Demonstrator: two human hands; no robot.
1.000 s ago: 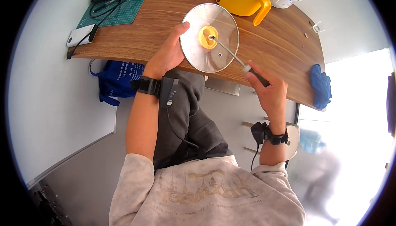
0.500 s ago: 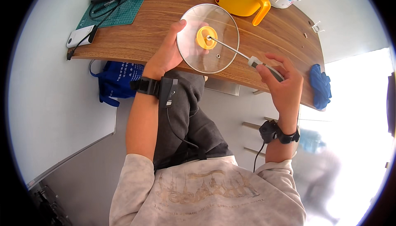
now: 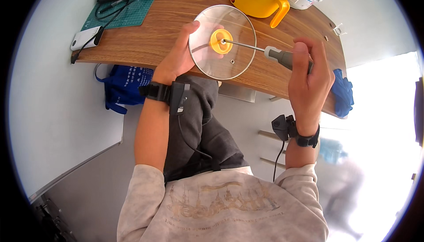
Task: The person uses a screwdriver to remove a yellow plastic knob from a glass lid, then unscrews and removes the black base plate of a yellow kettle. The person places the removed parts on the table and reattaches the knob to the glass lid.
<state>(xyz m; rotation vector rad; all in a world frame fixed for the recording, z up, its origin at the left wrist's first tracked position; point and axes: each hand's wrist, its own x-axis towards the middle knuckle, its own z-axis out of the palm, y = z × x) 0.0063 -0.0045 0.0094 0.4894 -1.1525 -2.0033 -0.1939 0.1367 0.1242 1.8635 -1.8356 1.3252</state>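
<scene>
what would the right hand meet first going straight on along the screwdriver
Probably the lid, at its yellow knob: the screwdriver in the right hand points there, though tip contact is unclear.

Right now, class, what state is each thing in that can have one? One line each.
Glass lid: held in left grip
Yellow knob: at the lid's centre, tightness unclear
Screwdriver: in right grip, tip at knob
Yellow pot: upright, uncovered
Blue bundle: crumpled, at table's edge
Green mat: flat on the table

Green mat [image 3: 136,16], blue bag [image 3: 118,91] (white-lettered)
</scene>
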